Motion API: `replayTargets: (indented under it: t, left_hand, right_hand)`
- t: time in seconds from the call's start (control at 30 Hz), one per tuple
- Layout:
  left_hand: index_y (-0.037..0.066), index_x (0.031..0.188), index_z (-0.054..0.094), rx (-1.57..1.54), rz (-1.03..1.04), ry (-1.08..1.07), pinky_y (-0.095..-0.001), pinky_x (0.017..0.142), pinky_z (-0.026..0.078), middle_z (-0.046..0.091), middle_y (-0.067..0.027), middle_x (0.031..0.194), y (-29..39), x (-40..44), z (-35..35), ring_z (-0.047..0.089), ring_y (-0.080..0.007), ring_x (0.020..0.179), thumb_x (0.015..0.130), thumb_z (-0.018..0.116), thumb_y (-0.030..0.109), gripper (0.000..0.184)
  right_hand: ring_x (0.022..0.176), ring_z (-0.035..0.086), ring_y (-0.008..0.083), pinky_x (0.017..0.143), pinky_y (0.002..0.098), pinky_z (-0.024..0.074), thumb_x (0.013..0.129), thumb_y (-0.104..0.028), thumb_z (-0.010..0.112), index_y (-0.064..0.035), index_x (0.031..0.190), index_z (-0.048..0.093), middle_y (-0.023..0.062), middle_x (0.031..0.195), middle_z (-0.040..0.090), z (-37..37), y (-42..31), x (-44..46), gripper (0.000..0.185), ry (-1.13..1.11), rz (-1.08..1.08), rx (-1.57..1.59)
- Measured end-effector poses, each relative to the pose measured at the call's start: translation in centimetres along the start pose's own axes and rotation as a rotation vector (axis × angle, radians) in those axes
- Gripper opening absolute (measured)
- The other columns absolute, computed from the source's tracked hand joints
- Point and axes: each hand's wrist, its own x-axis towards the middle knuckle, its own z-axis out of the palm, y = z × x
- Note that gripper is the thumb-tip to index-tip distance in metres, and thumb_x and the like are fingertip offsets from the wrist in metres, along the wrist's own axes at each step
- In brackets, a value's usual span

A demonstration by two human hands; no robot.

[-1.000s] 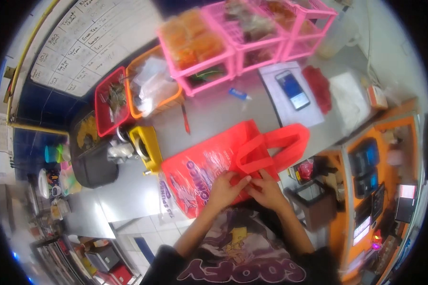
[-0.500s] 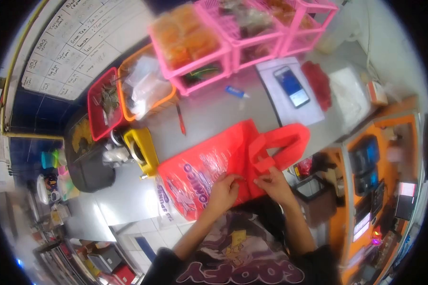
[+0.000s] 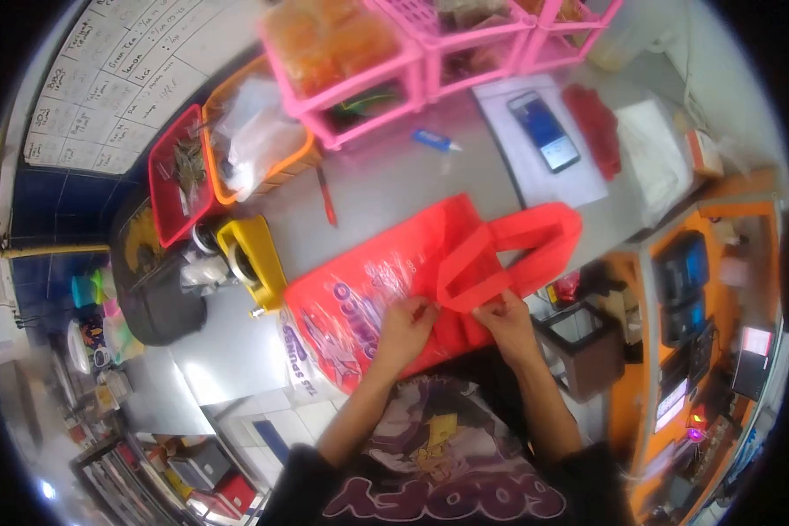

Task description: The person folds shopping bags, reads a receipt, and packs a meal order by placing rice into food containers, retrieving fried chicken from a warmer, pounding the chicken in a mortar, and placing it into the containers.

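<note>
A red fabric bag [image 3: 451, 237] with looped handles lies on the grey metal counter [image 3: 368, 180], partly inside or under a clear printed plastic wrapper [image 3: 337, 329]. At the bag's near edge, my left hand [image 3: 405, 329] has its fingers pinched together on the red material. To its right, my right hand [image 3: 505, 323] pinches the bag just below the handle loop. The two hands are a short gap apart, with red fabric between them.
A yellow tape dispenser [image 3: 256, 254] stands left of the bag. Behind are a red pen [image 3: 326, 196], a blue-labelled tube [image 3: 436, 140], a phone [image 3: 543, 131] on paper, pink baskets [image 3: 351, 79], an orange basket [image 3: 302, 158] and a red basket [image 3: 164, 206].
My hands came apart from each other, the right one shifting rightward along the bag. The handle loop has changed shape. Through the camera's movement, the counter items appear higher.
</note>
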Motion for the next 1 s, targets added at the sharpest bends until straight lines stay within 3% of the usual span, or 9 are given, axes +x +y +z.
replayTargets:
  t: [0.1,0.2,0.3,0.43,0.63,0.7,0.87,0.97,1.0]
  left_hand:
    - [0.000,0.107,0.068,0.092,0.228,0.240,-0.0419,0.072,0.052,0.068,-0.0235,0.096,0.6,-1.4,1.0,0.069,-0.0384,0.084,0.091,0.064,0.014,0.022]
    - [0.001,0.110,0.067,0.357,0.264,0.041,-0.0449,0.076,0.053,0.066,-0.0268,0.104,0.4,-1.6,1.2,0.065,-0.0453,0.092,0.091,0.064,0.016,0.024]
    - [0.001,0.107,0.068,0.117,0.316,0.101,-0.0448,0.078,0.053,0.066,-0.0270,0.104,2.2,-1.0,1.8,0.066,-0.0429,0.095,0.089,0.067,0.018,0.025]
    - [0.001,0.106,0.069,0.283,0.165,0.031,-0.0435,0.079,0.053,0.066,-0.0266,0.101,2.2,-0.7,1.8,0.067,-0.0415,0.093,0.087,0.070,0.020,0.027]
    - [-0.005,0.106,0.068,0.164,0.177,0.003,-0.0359,0.070,0.052,0.067,-0.0233,0.090,0.3,-0.1,0.7,0.067,-0.0296,0.079,0.087,0.072,0.020,0.032]
    - [-0.006,0.110,0.067,0.114,0.130,-0.016,-0.0412,0.077,0.054,0.068,-0.0277,0.098,0.2,-0.3,0.5,0.068,-0.0396,0.088,0.087,0.070,0.020,0.035]
    - [-0.006,0.114,0.066,0.131,0.175,0.007,-0.0389,0.078,0.054,0.068,-0.0275,0.101,-0.7,-0.3,0.9,0.069,-0.0380,0.088,0.087,0.071,0.019,0.037]
    - [-0.006,0.115,0.066,0.099,0.206,0.011,-0.0393,0.079,0.055,0.068,-0.0276,0.102,-1.0,0.2,0.9,0.069,-0.0382,0.089,0.087,0.071,0.019,0.038]
    - [-0.006,0.116,0.066,0.095,0.223,0.013,-0.0398,0.081,0.055,0.068,-0.0277,0.103,-1.1,0.0,0.9,0.069,-0.0385,0.090,0.087,0.071,0.019,0.039]
  right_hand:
    - [0.080,0.061,0.0047,0.072,0.0207,0.0482,0.089,-0.003,0.071,0.0003,0.114,0.067,0.0009,0.091,0.069,-1.6,0.1,-0.2,0.026,0.061,0.089,-0.008]
    - [0.095,0.063,0.0095,0.086,0.0258,0.0490,0.092,-0.005,0.067,0.0008,0.109,0.069,0.0046,0.103,0.071,-2.0,0.4,-0.4,0.018,-0.045,0.126,-0.029]
    - [0.100,0.062,0.0123,0.090,0.0283,0.0481,0.097,-0.013,0.061,0.0012,0.112,0.070,0.0067,0.106,0.071,-0.8,1.0,0.1,0.022,-0.129,0.043,-0.044]
    - [0.096,0.066,0.0146,0.090,0.0282,0.0481,0.100,-0.015,0.054,-0.0011,0.125,0.066,0.0047,0.099,0.072,-0.6,0.6,0.4,0.031,-0.215,0.099,0.040]
    - [0.095,0.067,0.0173,0.085,0.0296,0.0523,0.099,-0.014,0.049,-0.0088,0.154,0.031,0.0087,0.109,0.070,-1.1,-3.2,0.8,0.058,-0.125,0.153,0.095]
    - [0.097,0.065,0.0206,0.089,0.0361,0.0518,0.098,-0.014,0.049,-0.0057,0.152,0.032,0.0140,0.106,0.069,-2.4,-2.8,1.3,0.057,0.085,-0.012,0.090]
    - [0.085,0.069,0.0200,0.080,0.0324,0.0559,0.099,-0.011,0.049,-0.0047,0.132,0.052,0.0154,0.102,0.070,-6.4,-0.1,2.8,0.033,0.277,-0.089,0.396]
    - [0.082,0.069,0.0234,0.078,0.0338,0.0558,0.098,-0.014,0.055,-0.0024,0.116,0.061,0.0179,0.101,0.070,-6.6,0.5,1.6,0.023,0.334,-0.167,0.083]
    - [0.085,0.068,0.0256,0.077,0.0361,0.0546,0.095,-0.016,0.060,-0.0007,0.114,0.063,0.0182,0.099,0.069,-5.4,-1.2,0.2,0.025,0.236,-0.165,-0.352]
